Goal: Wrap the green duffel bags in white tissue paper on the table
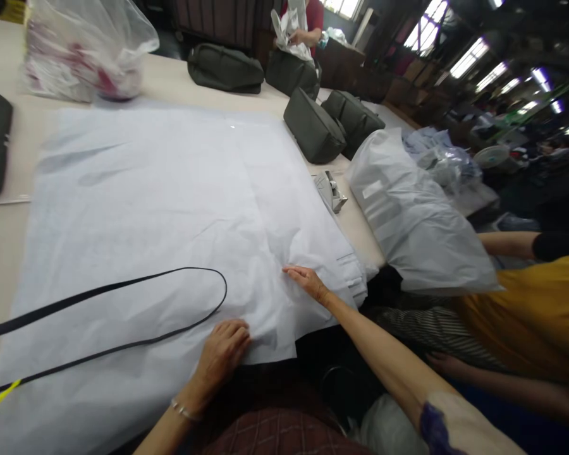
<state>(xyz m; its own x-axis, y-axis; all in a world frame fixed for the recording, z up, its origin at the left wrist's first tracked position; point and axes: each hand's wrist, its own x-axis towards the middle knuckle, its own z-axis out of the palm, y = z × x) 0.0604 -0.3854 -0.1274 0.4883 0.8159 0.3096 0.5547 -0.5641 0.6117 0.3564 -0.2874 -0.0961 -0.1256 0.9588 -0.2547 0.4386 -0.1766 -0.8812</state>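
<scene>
A large stack of thin white sheets (146, 189) covers most of the table in front of me. My left hand (224, 347), with a bracelet at the wrist, rests on the near edge of the sheets; its fingers are together and bent, and nothing shows in them. Farther right, my right hand (307, 282) lies on the sheets with its fingers stretched out, holding nothing. A black cord (171, 272) makes a long loop on the sheets to the left of my hands.
Dark green bags (313, 126) stand along the far side. A tape dispenser (330, 191) sits beside the stack. At right, a person in yellow (540, 309) is near a big white plastic bag (412, 215). A clear bag (90, 50) stands back left.
</scene>
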